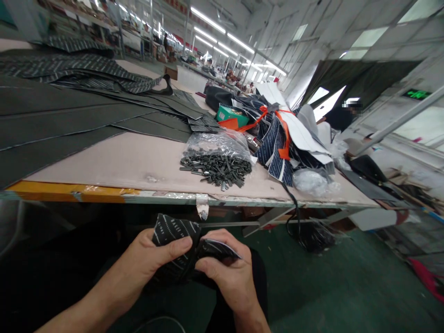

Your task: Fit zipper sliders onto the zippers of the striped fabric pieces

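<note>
Between my two hands, below the table's front edge, is a piece of dark printed fabric (pixel 175 231) with rows of white lettering. My left hand (pixel 152 256) grips its left part, thumb pressed flat on the printed face. My right hand (pixel 229 268) pinches a folded part at the right, where a pale edge shows. The fingers behind the fabric are hidden. Beyond my hands, on the table, lies a clear plastic bag (pixel 220 143) with many small dark strips (pixel 222 169) spilling from its mouth.
The pale table (pixel 104 159) has a taped front edge (pixel 83 192). Dark fabric panels (pixel 62 108) cover its left side. A green box (pixel 231 115) and a bundle of navy printed pieces (pixel 270 148) with orange ties lie right. A person (pixel 342 115) is at the far right.
</note>
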A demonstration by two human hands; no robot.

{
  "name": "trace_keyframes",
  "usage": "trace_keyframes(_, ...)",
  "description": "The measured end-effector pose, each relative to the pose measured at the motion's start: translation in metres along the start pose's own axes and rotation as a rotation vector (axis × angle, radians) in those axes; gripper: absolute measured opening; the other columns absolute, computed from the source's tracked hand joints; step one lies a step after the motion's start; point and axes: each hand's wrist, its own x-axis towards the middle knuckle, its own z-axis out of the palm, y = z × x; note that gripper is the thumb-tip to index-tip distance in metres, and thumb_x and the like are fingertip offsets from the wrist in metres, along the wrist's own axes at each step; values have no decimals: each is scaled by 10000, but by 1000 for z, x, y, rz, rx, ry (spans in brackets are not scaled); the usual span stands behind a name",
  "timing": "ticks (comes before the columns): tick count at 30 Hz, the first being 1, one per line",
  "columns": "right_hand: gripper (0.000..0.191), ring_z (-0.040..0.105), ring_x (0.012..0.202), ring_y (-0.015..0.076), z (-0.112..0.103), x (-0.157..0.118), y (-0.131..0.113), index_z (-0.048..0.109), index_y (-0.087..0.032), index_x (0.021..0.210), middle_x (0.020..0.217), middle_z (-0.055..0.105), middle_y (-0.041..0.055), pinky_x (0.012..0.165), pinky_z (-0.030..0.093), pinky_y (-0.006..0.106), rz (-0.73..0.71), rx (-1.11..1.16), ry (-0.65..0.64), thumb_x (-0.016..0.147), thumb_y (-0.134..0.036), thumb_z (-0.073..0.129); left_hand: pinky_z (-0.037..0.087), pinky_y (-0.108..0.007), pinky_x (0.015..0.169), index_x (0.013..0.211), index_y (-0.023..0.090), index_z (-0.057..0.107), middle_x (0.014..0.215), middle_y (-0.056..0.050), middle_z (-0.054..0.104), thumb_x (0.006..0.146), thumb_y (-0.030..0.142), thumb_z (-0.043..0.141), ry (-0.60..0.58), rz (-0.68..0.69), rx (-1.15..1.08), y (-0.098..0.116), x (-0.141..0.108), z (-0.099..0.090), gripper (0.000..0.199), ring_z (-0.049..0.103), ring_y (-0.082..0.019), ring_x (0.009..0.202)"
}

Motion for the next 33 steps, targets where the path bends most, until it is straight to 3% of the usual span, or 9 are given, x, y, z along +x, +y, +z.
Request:
trace_keyframes(4,53,701,731,185,-4,-3,10,843,-245,757,807,787,38,685,548,273,9,122,-74,761,-273,888,539,-258,713,734,201,829,754,-18,816,657,451,936,-27,-37,-105,4,-2,1,283,691,-184,722)
trace_keyframes(7,122,714,728,205,-5,-3,11,858,-243,840,818,806,49,681,559,292,135,251,-71,771,-340,884,549,-284,753,778,210,835,795,-34,828,704,458,906,-60,-56,-131,0,-2,4,269,706,-209,779)
trace_keyframes(9,137,707,706,208,-4,-2,7,858,-232,854,785,797,50,662,554,295,161,214,-58,785,-349,873,553,-297,759,816,218,835,804,-33,831,719,478,895,-36,-72,-145,-3,-1,5,284,710,-217,792)
trace_keyframes(13,67,694,695,197,0,1,-5,856,-258,838,773,788,45,651,543,291,-61,20,-73,783,-280,887,551,-285,705,816,212,816,775,-13,813,676,454,935,4,-58,-123,-6,3,7,304,690,-193,728)
trace_keyframes(16,98,724,726,227,3,0,-5,858,-288,839,774,804,54,706,570,337,-157,127,-121,758,-285,914,542,-265,641,726,186,776,687,1,763,630,471,954,42,-45,-115,-2,5,8,349,651,-169,652)
trace_keyframes(20,115,723,645,229,3,2,5,822,-249,795,709,786,43,649,563,346,165,559,-128,748,-317,901,503,-250,564,556,181,658,556,24,656,637,538,918,86,-38,-125,8,5,7,449,584,-142,547)
trace_keyframes(22,187,644,534,182,4,6,9,779,-196,694,579,712,32,592,516,306,317,627,-85,752,-353,862,500,-264,567,538,186,623,552,25,641,652,536,905,95,-21,-110,10,7,6,464,577,-145,536)
trace_keyframes(26,371,497,417,134,6,15,11,641,-183,471,379,521,-8,577,472,296,398,548,8,739,-390,793,536,-327,625,644,193,671,589,10,667,654,487,901,134,-31,-56,8,12,8,373,639,-200,587)
trace_keyframes(33,352,500,414,159,9,24,7,586,-208,400,357,514,15,537,462,314,476,456,-4,675,-378,728,535,-353,627,571,198,650,542,16,626,614,483,879,92,-54,-53,17,15,18,369,613,-203,547)
